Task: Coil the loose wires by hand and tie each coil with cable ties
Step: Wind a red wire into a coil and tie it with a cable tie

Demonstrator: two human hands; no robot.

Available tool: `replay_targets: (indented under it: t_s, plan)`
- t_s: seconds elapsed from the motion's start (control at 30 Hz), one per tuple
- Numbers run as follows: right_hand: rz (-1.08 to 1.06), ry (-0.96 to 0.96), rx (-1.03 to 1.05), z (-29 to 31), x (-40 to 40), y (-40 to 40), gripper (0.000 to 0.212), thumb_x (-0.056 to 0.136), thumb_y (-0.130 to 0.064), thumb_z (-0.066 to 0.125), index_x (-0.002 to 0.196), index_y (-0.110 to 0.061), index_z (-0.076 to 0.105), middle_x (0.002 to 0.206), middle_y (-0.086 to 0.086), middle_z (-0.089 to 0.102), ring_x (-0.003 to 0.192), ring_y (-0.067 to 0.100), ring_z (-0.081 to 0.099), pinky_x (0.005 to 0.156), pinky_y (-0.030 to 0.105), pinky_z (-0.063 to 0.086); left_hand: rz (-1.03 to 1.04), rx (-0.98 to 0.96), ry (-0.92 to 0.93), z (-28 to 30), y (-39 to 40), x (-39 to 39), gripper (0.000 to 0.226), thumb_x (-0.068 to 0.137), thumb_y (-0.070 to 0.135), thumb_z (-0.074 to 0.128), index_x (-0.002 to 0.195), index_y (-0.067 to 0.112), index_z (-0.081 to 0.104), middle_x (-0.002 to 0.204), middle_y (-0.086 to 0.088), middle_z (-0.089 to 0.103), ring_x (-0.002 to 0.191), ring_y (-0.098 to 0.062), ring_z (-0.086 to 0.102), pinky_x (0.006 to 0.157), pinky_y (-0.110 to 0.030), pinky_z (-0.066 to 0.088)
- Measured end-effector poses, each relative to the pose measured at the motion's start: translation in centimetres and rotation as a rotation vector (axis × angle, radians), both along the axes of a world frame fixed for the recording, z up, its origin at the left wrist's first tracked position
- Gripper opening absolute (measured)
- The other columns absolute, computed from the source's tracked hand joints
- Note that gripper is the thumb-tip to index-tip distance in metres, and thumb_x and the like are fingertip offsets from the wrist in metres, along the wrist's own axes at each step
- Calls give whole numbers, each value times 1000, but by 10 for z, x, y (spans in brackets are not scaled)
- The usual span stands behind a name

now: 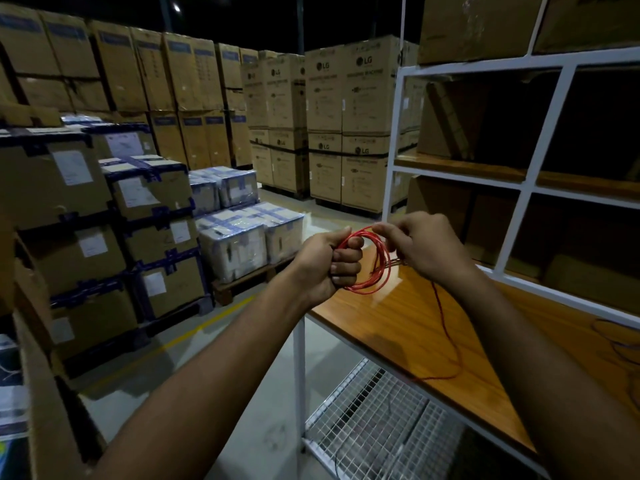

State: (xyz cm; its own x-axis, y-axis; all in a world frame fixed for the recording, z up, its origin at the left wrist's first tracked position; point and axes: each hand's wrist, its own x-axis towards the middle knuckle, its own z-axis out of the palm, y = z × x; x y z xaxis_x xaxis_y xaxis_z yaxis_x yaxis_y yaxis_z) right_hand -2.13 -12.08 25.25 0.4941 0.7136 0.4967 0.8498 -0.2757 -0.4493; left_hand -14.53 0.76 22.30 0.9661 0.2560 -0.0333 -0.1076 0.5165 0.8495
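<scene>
A red wire coil [381, 268] of several loops hangs in the air above the left end of the wooden shelf top [412, 327]. My left hand [332, 263] grips the coil's left side in a fist. My right hand [422, 245] pinches the wire at the coil's top right. A loose red tail [450, 341] runs from under my right hand down across the wood and curls near its front edge.
A white metal rack [540, 161] holding cardboard boxes rises behind the wooden top. A wire mesh shelf [374, 427] lies below. More thin wires [620, 344] lie at the far right. Stacked cartons on pallets [242, 244] fill the floor to the left.
</scene>
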Motion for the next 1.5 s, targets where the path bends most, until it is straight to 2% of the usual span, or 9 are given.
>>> replay_targets:
  t_s: [0.1, 0.2, 0.4, 0.6, 0.77, 0.93, 1.1, 1.27, 1.5]
  plan:
    - [146, 456, -125, -14, 10, -1, 59, 88, -64, 41, 81, -10, 65, 68, 3, 61, 58, 16, 56, 55, 30, 48, -10, -10, 3, 2, 5, -4, 40, 106, 32, 32, 70, 17, 44, 48, 9, 27, 35, -5, 24, 35, -18, 18]
    - [353, 940, -175, -50, 27, -7, 39, 102, -40, 44, 100, -7, 65, 73, 3, 54, 62, 14, 51, 62, 30, 48, 33, -92, -62, 6, 15, -6, 40, 105, 32, 33, 69, 18, 43, 47, 10, 27, 35, -5, 23, 37, -19, 15]
    - [468, 1240, -59, -100, 23, -21, 24, 100, -7, 49, 119, -3, 62, 88, 10, 63, 79, 22, 62, 74, 33, 55, 192, -57, -57, 6, 29, -3, 38, 106, 33, 33, 72, 19, 41, 47, 10, 26, 36, -4, 20, 37, -19, 12]
    - [-15, 363, -262, -99, -42, -13, 28, 102, -43, 43, 106, -22, 62, 91, 4, 67, 70, 17, 68, 59, 33, 59, 296, 5, -76, 11, 35, 4, 38, 108, 33, 32, 74, 19, 44, 50, 10, 27, 37, -4, 22, 35, -18, 15]
    - [41, -379, -535, -74, -84, -20, 70, 97, -5, 48, 156, -7, 11, 130, 12, 55, 112, 27, 55, 89, 39, 51, 397, 76, -14, 7, 31, 13, 39, 108, 34, 32, 75, 19, 44, 51, 9, 28, 38, -4, 22, 38, -20, 15]
    - [226, -649, -241, -29, -91, -23, 33, 99, -10, 49, 132, -12, 51, 121, 9, 60, 105, 24, 61, 81, 37, 57, 379, 92, 48, -2, 18, 16, 38, 107, 32, 35, 74, 17, 46, 54, 6, 32, 45, -7, 29, 45, -21, 26]
    - [-3, -484, 128, -21, -54, -20, 15, 94, -27, 67, 104, -16, 62, 80, 2, 66, 66, 17, 64, 53, 31, 54, 294, 145, 79, -6, 4, 7, 36, 108, 31, 34, 78, 16, 48, 58, 3, 39, 44, -7, 36, 41, -19, 32]
    - [118, -30, 7, -16, -30, -14, 16, 100, -20, 55, 108, -21, 69, 87, -13, 58, 81, 2, 55, 66, 13, 39, 189, 51, 12, -5, 2, -1, 37, 108, 34, 32, 78, 15, 45, 56, 5, 34, 41, -5, 27, 37, -17, 24]
    - [16, -170, 188, -4, -13, -8, 16, 91, -38, 66, 94, -22, 70, 79, -9, 65, 68, 1, 59, 56, 15, 42, 113, 43, 8, -5, 2, -4, 36, 107, 32, 33, 78, 14, 44, 54, 7, 33, 40, -4, 26, 40, -18, 20]
